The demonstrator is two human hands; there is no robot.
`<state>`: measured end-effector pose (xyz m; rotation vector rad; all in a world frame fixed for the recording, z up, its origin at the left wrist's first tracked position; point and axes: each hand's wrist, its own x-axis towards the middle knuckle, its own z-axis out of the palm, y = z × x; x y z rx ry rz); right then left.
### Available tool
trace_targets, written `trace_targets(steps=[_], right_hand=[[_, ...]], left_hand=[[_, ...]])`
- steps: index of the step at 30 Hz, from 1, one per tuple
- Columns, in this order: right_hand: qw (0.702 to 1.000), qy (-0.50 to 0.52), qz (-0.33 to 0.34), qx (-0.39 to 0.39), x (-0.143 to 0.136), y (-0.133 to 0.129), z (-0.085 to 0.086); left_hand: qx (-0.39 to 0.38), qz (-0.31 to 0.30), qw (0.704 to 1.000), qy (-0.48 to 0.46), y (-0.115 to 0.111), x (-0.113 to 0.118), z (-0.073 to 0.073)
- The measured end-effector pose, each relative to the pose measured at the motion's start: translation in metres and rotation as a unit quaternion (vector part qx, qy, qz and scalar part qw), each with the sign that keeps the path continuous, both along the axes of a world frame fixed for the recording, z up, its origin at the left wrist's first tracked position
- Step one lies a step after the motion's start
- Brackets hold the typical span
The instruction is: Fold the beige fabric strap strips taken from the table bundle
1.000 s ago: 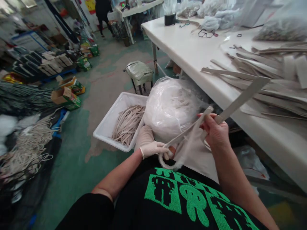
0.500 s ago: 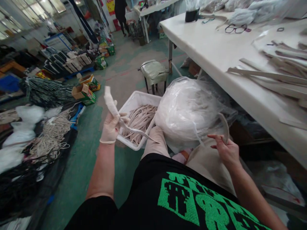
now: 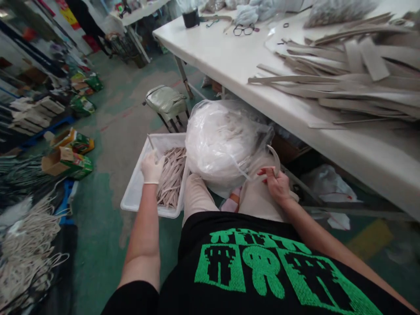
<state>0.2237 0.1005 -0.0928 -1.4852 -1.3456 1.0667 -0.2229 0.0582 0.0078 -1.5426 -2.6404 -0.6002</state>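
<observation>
Pale beige, flat, fabric-looking strip (image 3: 277, 159), right of centre | probably light, soft, springy, not fragile; best pinched near an end | long axis rises from bare right hand (image 3: 278, 183), tip curling toward upper left | right fingers pinch it; white-gloved left hand (image 3: 152, 168), over white plastic tub (image 3: 134, 191), blurred: grip cannot be told

strips (image 3: 172, 177) in tub (image 3: 134, 188) | bag (image 3: 223, 142) right of tub | strip heap (image 3: 348, 87) on table (image 3: 210, 48)

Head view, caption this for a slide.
Gloved left hand at a white bin of beige strips; bare right hand holding a curved strip.
</observation>
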Motion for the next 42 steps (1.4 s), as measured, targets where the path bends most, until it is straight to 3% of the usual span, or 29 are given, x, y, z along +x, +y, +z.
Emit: trace_targets(steps=[3, 6, 8, 11, 14, 16, 20, 24, 28, 31, 37, 39, 42], right_hand=[[1.000, 0.026, -0.014, 0.000, 0.001, 0.002, 0.000], [1.000, 0.026, -0.006, 0.004, 0.001, 0.003, 0.000], [1.000, 0.027, 0.001, 0.007, 0.000, 0.003, 0.000], [0.999, 0.036, 0.004, 0.015, 0.000, 0.003, -0.001], [0.999, 0.047, 0.004, 0.012, 0.001, 0.003, -0.001], [0.999, 0.050, 0.005, 0.003, 0.003, 0.004, 0.000], [0.996, 0.066, 0.041, -0.045, 0.004, 0.008, 0.006], [0.968, 0.118, 0.141, -0.169, -0.013, 0.011, 0.016], [0.925, 0.155, 0.244, -0.245, -0.051, 0.002, 0.026], [0.893, 0.200, 0.282, -0.289, -0.080, -0.005, 0.029], [0.887, 0.212, 0.288, -0.292, -0.113, -0.003, 0.037], [0.898, 0.206, 0.271, -0.278, -0.117, 0.002, 0.044], [0.926, 0.190, 0.226, -0.236, -0.120, 0.012, 0.056]], left_hand=[[0.029, -0.125, 0.992, -0.015, 0.012, 0.085, -0.027], [0.013, -0.281, 0.959, 0.009, 0.022, 0.163, -0.047], [0.003, -0.362, 0.932, 0.038, 0.033, 0.199, -0.061], [-0.004, -0.416, 0.907, 0.070, 0.054, 0.226, -0.080], [0.008, -0.431, 0.900, 0.065, 0.068, 0.228, -0.086], [0.044, -0.434, 0.898, 0.055, 0.065, 0.224, -0.078], [0.138, -0.424, 0.893, 0.062, 0.028, 0.208, -0.048], [0.192, -0.430, 0.877, 0.093, -0.021, 0.197, -0.028], [0.194, -0.435, 0.874, 0.094, -0.054, 0.196, -0.026], [0.185, -0.433, 0.879, 0.079, -0.067, 0.199, -0.027], [0.175, -0.468, 0.864, 0.065, -0.078, 0.201, -0.025], [0.173, -0.459, 0.871, 0.018, -0.081, 0.200, -0.027], [0.174, -0.353, 0.901, -0.182, -0.082, 0.198, -0.032]])
